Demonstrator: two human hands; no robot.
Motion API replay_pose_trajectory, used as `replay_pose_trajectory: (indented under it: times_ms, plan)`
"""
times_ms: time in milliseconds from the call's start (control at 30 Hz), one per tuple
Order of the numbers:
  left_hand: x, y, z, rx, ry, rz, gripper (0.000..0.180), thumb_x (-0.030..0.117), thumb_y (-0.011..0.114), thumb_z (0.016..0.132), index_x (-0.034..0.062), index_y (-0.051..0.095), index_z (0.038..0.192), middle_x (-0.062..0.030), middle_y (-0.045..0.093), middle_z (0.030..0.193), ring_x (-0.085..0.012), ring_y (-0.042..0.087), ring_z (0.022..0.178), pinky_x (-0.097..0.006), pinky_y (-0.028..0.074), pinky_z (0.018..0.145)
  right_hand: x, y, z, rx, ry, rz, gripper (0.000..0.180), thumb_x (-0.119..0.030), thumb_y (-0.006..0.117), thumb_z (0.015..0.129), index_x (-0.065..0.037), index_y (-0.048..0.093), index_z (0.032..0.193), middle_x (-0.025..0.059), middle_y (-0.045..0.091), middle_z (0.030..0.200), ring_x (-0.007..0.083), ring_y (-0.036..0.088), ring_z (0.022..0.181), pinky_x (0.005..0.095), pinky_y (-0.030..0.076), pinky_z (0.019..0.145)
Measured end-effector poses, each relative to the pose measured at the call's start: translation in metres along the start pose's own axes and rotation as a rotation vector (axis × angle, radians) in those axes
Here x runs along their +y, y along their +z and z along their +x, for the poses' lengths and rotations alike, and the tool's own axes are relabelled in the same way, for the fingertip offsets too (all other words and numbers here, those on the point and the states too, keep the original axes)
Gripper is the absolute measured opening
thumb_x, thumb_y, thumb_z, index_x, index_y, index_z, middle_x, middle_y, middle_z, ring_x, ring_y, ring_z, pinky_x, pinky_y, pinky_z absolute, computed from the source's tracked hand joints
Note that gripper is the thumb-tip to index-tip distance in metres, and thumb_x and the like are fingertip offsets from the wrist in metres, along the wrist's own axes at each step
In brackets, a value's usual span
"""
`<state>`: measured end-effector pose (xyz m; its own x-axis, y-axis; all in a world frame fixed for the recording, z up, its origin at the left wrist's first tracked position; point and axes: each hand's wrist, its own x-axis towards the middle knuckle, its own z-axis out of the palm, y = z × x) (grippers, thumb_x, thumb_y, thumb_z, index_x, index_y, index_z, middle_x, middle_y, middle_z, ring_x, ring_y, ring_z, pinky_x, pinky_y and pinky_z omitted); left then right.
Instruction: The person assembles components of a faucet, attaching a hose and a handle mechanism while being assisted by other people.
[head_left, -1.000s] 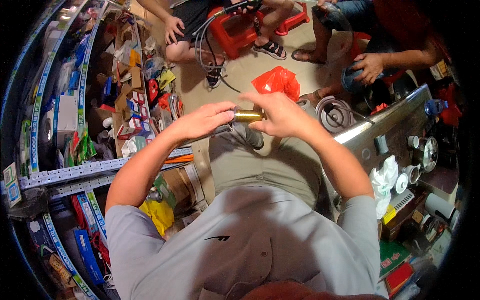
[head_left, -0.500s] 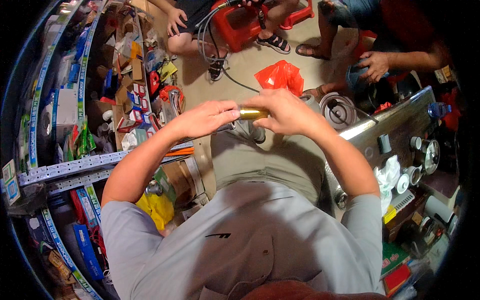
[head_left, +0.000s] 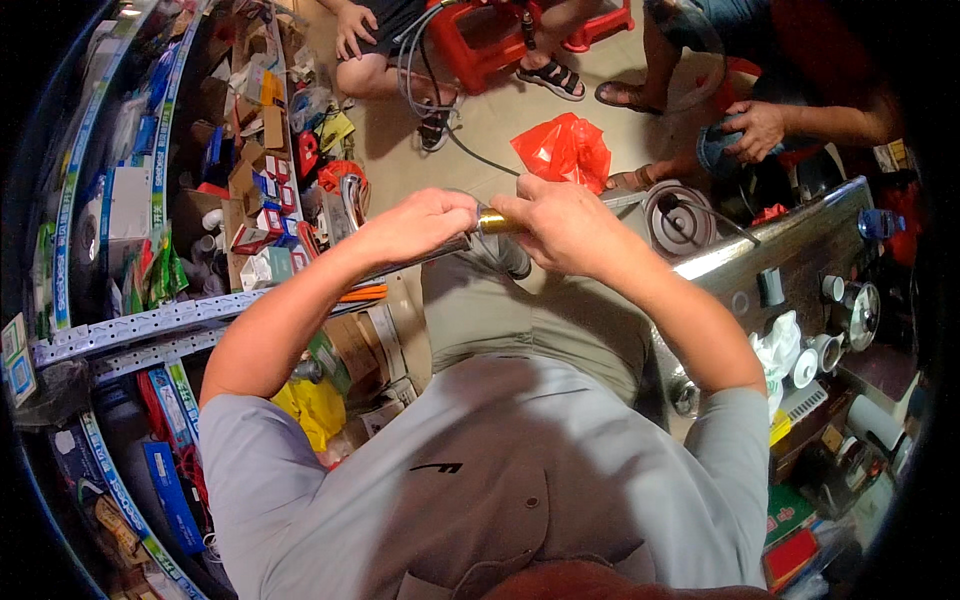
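Observation:
A short, shiny gold metal cylinder (head_left: 493, 221) lies level between my two hands, above my lap. Around its right end the fingers and thumb of my right hand (head_left: 565, 225) are closed. My left hand (head_left: 432, 220) is curled with its fingertips gripping the left end. Both ends are covered by fingers. A dark metallic bar (head_left: 440, 252) shows just beneath my left hand. Behind my right hand, a thin dark cable (head_left: 478, 155) runs up from near its knuckles toward a seated person; where it ends is hidden.
Shelves (head_left: 150, 320) crowded with boxes and packets stand at left. A metal-topped table (head_left: 810, 255) with white cups and a tray is at right. Ahead are a red plastic bag (head_left: 562, 150), red stools (head_left: 480, 55), a round grey pan-like item (head_left: 680, 215) and other people's legs and hands.
My left fingers have curled in more at the cylinder's left end, and less of the cylinder shows. My right hand has shifted slightly left and turned a little. The surroundings are nearly unchanged.

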<state>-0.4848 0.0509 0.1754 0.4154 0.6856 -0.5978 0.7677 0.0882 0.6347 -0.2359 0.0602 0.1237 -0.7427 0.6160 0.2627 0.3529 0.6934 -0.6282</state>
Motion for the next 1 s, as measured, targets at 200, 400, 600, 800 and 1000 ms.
replay_pose_trajectory:
  times_ms: [200,400,600,800,1000]
  plan:
    - [-0.006,0.003,-0.006,-0.058,0.013,-0.091,0.038,0.039,0.049,0.107,0.0042,0.063,0.107,0.0048,0.054,0.079,-0.0065,0.048,0.071,-0.027,0.042,0.062,0.000,0.003,-0.004,-0.037,-0.009,0.004,0.029,-0.010,0.069,0.083,-0.009,0.064,0.112,0.0168,0.060,0.092,0.0403,0.067,0.083,0.0518,0.054,0.073]
    - [-0.017,0.020,0.002,-0.122,0.102,-0.132,0.045,0.044,0.050,0.108,0.0043,0.063,0.126,0.0031,0.061,0.087,-0.0061,0.055,0.080,-0.026,0.048,0.071,-0.005,0.015,-0.008,-0.104,-0.096,-0.051,0.033,-0.014,0.069,0.084,-0.007,0.062,0.116,0.0166,0.061,0.091,0.0408,0.067,0.082,0.0531,0.054,0.072]
    - [-0.014,0.019,0.000,-0.085,-0.068,-0.159,0.050,0.049,0.055,0.104,0.0013,0.066,0.115,-0.0010,0.060,0.085,-0.0089,0.052,0.081,-0.028,0.047,0.075,-0.002,0.024,-0.002,0.008,-0.025,0.161,0.048,-0.014,0.070,0.085,-0.011,0.055,0.130,0.0187,0.064,0.092,0.0428,0.066,0.082,0.0532,0.053,0.073]
    - [-0.007,0.005,-0.009,-0.020,0.174,0.067,0.042,0.031,0.048,0.095,-0.0036,0.058,0.117,-0.0117,0.062,0.091,-0.0211,0.058,0.082,-0.036,0.048,0.080,-0.002,0.016,-0.003,0.005,-0.016,0.178,0.065,-0.010,0.071,0.082,-0.021,0.050,0.143,0.0185,0.065,0.091,0.0425,0.066,0.081,0.0523,0.053,0.073]
    - [0.011,-0.002,-0.014,-0.107,0.013,0.073,0.043,0.033,0.052,0.092,-0.0003,0.062,0.116,-0.0156,0.065,0.089,-0.0260,0.061,0.083,-0.040,0.050,0.079,-0.014,0.011,-0.002,-0.008,-0.005,0.172,0.072,-0.011,0.072,0.084,-0.028,0.046,0.149,0.0188,0.064,0.089,0.0418,0.066,0.077,0.0511,0.054,0.071]
